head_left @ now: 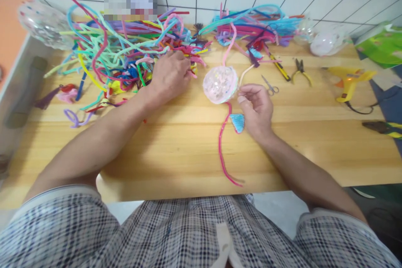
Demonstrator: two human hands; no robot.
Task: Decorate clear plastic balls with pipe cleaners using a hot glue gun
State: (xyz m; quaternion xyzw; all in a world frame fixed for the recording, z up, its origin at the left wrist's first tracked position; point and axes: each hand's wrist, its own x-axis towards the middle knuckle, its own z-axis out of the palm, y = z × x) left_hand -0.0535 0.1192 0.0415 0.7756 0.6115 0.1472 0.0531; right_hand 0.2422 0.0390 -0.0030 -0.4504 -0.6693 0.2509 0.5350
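My right hand is closed in a pinch at the right edge of a round, clear ball with pink and shiny bits in it. A pale peach pipe cleaner runs up from those fingertips. Beneath the ball, a long dark-pink pipe cleaner curves over the wood. Close to my right wrist lies a small blue triangle with a pink edge. My left hand reaches into the heap of coloured pipe cleaners, fingers bent down. What its fingertips grip is hidden.
On the right lie small scissors, a yellow cutter knife, yellow-handled pliers, a yellow glue gun and more pliers. More pipe cleaners and clear balls line the tiled wall. A purple tassel lies left.
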